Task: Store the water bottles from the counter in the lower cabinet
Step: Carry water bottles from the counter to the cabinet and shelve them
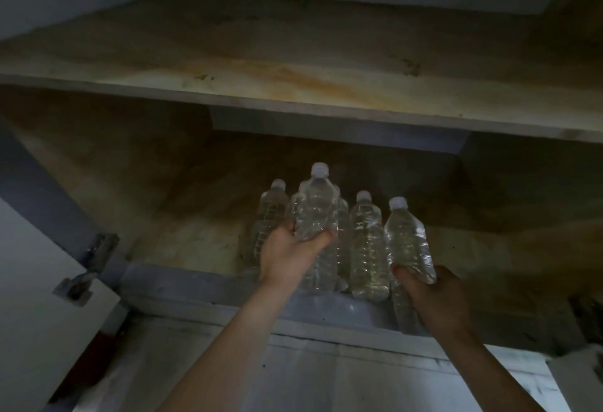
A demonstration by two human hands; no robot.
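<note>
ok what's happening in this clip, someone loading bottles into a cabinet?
Yes. A person is reaching into an open cabinet with both hands, each gripping a clear water bottle by its lower part. The left hand holds one bottle raised above the bottles already standing on the lower shelf. The right hand holds another bottle at the shelf's front edge, right of a standing bottle. The upper shelf looks bare in the dim light.

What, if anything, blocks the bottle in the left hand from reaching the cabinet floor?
The standing bottles sit directly beneath and behind the held bottle in the left hand; bare floor lies open to their left.
</note>
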